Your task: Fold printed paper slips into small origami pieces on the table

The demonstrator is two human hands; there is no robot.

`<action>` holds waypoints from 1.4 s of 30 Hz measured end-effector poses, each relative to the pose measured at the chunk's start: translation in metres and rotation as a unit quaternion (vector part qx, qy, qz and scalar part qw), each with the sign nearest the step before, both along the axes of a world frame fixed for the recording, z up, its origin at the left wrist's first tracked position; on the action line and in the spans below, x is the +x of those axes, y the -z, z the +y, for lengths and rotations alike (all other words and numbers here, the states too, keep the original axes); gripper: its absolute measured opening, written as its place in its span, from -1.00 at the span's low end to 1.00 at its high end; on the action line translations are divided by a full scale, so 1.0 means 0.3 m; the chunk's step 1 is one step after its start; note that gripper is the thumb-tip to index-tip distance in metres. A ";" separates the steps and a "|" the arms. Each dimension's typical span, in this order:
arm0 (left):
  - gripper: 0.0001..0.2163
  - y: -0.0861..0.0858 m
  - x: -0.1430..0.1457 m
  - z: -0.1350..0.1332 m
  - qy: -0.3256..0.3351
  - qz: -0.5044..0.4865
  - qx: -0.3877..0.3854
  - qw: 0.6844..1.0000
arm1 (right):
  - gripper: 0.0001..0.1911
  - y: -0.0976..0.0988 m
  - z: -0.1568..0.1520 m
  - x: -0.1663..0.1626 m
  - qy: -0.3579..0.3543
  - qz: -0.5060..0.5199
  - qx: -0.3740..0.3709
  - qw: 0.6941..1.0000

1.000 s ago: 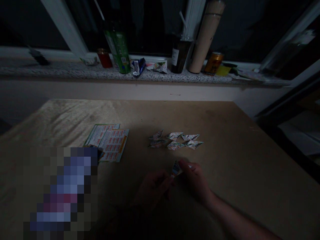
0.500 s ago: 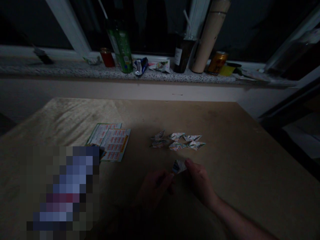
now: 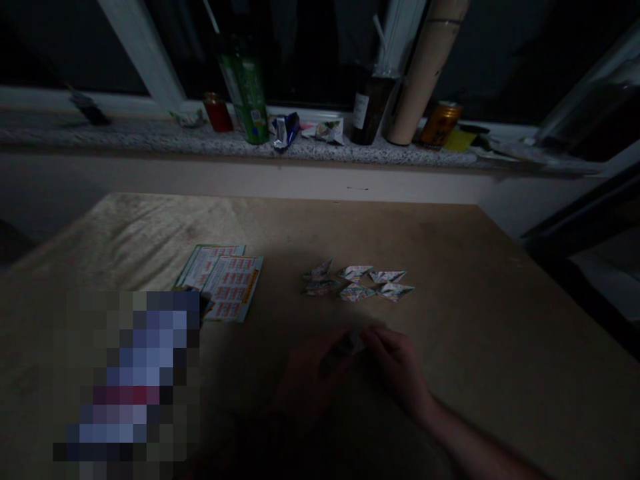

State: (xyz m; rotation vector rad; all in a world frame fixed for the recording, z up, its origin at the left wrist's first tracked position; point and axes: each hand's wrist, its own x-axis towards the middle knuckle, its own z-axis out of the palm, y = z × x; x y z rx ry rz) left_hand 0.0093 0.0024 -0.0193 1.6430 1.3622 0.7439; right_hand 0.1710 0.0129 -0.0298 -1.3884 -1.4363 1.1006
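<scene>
A small folded piece of printed paper is pinched between my two hands above the near middle of the table. My left hand grips it from the left, deep in shadow. From the right, my right hand holds its other side with thumb and fingers pressed together. Fingers cover most of the paper. Just beyond my hands, several folded paper boats lie in two short rows. Left of them, two printed sheets with red figures overlap on the table.
The brown table reaches to a wall under a granite windowsill. On the sill stand a green bottle, a dark cup with a straw, a tall tube and an orange can. A blurred-out patch covers the lower left.
My hands have drawn closer together around the folded paper, and their fingers now hide more of it. The boats and printed sheets have stayed in place.
</scene>
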 end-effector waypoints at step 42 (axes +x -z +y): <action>-0.66 -0.004 0.000 0.013 -0.009 -0.280 -0.162 0.946 | -0.79 -0.036 0.016 0.004 -0.081 0.076 0.058 0.992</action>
